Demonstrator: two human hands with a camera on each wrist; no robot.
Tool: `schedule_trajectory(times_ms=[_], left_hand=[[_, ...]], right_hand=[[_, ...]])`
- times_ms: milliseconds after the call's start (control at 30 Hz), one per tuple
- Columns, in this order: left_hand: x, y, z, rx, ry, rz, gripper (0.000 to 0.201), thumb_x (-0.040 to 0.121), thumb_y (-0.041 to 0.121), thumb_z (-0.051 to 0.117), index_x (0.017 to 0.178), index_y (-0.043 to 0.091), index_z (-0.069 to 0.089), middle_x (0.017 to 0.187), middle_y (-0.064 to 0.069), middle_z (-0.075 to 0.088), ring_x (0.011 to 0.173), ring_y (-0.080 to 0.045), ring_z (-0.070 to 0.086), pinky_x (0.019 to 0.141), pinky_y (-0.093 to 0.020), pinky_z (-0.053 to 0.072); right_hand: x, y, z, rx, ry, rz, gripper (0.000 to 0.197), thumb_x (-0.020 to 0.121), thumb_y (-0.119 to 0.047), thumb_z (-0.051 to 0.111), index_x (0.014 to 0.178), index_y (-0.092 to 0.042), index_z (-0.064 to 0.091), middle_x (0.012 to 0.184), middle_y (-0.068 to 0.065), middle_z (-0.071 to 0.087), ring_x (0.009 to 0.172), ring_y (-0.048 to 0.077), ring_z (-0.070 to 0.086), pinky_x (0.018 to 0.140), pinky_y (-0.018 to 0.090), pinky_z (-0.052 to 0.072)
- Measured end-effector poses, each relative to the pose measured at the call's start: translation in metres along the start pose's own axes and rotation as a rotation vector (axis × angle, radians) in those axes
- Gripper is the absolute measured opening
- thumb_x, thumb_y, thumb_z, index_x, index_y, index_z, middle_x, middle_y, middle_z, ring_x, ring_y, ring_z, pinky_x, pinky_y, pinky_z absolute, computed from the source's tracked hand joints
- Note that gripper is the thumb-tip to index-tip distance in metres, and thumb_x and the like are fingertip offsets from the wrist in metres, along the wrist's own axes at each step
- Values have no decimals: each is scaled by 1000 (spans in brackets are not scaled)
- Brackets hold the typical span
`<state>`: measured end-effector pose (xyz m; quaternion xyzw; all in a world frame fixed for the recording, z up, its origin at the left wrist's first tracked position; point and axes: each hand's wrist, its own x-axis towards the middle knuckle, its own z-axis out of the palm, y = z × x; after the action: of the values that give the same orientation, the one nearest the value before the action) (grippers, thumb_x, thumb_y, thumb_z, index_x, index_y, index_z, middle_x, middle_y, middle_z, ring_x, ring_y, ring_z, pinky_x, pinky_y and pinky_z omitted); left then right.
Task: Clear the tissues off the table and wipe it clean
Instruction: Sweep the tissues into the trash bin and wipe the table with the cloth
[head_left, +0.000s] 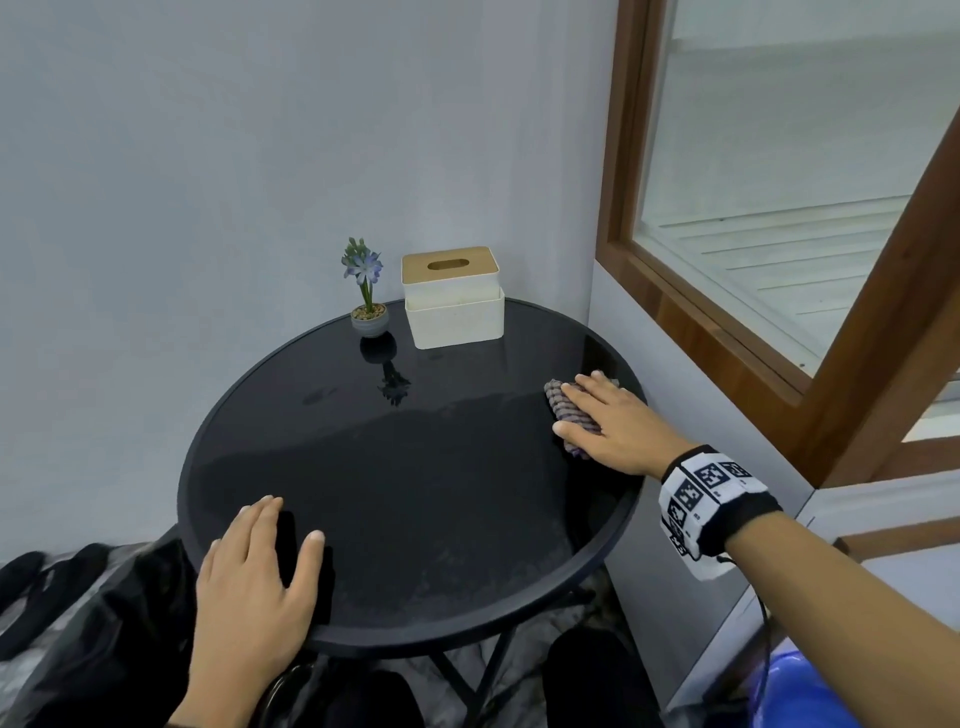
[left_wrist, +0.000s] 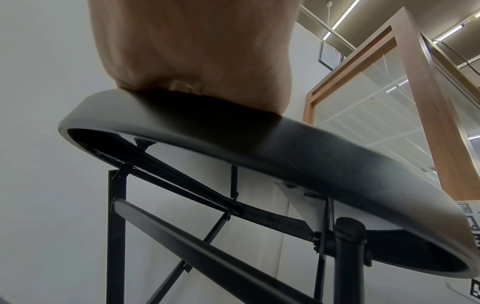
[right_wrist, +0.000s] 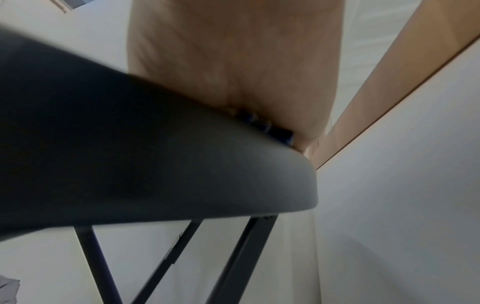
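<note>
Table: round black glass-topped table on black crossed metal legs, set in a corner between a pale wall and a wood-framed window; its top shows faint smears and streaks across the middle, and no loose tissues are in view on it.
Table rim: from both wrist views the dark rounded rim is seen from below, with each palm lying over it.
Left hand: left hand lies flat, palm down, on the near left part of the table, fingers straight and together, thumb spread to the right; its grip is relaxed and holds nothing.
Right hand: right hand lies palm down at the right edge of the table, fingers straight and pointing away to the left, pressing flat on the cloth; the arm comes in from the lower right with a black-and-white patterned wristband.
Tissue box: white rectangular tissue box with a pale wooden slotted lid stands at the far edge.
Cloth: striped grey-purple cloth lies on the table under the right fingers, its left edge showing.
Plant: small blue-flowered plant in a grey round pot stands just left of the box.
</note>
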<state>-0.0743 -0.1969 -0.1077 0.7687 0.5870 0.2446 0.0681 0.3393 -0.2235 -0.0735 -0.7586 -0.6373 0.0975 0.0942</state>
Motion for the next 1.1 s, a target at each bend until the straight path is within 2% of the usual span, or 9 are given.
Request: schedule_trajectory(times_ms=[67, 167, 233, 567, 700, 866, 1100], left_hand=[[0, -1, 0, 7, 1, 5, 78, 84, 62, 31, 140, 8, 45, 147, -6, 45, 141, -24, 34, 116, -49, 23], [1, -2, 0, 16, 7, 10, 80, 84, 62, 31, 140, 7, 46, 146, -9, 46, 140, -26, 35, 115, -49, 25], [1, -3, 0, 19, 5, 8, 80, 84, 62, 31, 140, 6, 45, 147, -9, 46, 140, -26, 35, 115, -49, 25], [2, -2, 0, 18, -2, 6, 72, 88, 58, 37, 139, 8, 45, 147, -6, 46, 141, -23, 34, 116, -47, 24], [3, 0, -5, -7, -11, 1, 67, 90, 52, 46, 139, 7, 46, 147, -7, 45, 140, -25, 35, 115, -49, 28], [4, 6, -13, -51, -31, -1, 65, 89, 47, 56, 140, 8, 45, 148, -5, 43, 142, -21, 32, 116, -44, 26], [9, 24, -29, -152, -64, 21, 68, 90, 51, 52, 145, 14, 39, 150, -1, 39, 140, -18, 33, 114, -33, 27]], right_hand=[[-2, -1, -1, 28, 33, -1, 71, 93, -64, 29, 152, -25, 21, 161, -1, 16, 149, 18, 6, 120, 40, 8], [-11, -8, 1, 90, 194, 16, 65, 95, -58, 34, 147, -19, 34, 156, 2, 31, 146, 20, 21, 118, 36, 18], [-17, -16, 4, 87, 242, 33, 64, 94, -56, 38, 144, -17, 37, 153, 4, 35, 143, 21, 27, 116, 35, 23], [-15, -23, 9, -14, 196, 91, 69, 92, -60, 34, 147, -19, 32, 157, 4, 29, 145, 22, 23, 118, 38, 20], [-15, -24, 8, -12, 182, 95, 69, 92, -61, 33, 147, -21, 31, 157, 4, 28, 146, 22, 23, 118, 38, 19], [-23, -30, -1, 28, 179, 78, 68, 92, -61, 36, 147, -20, 32, 156, 4, 31, 144, 22, 25, 117, 37, 20], [-33, -53, -15, 86, 189, 12, 72, 90, -65, 39, 147, -22, 30, 156, 0, 31, 144, 19, 28, 115, 38, 29]])
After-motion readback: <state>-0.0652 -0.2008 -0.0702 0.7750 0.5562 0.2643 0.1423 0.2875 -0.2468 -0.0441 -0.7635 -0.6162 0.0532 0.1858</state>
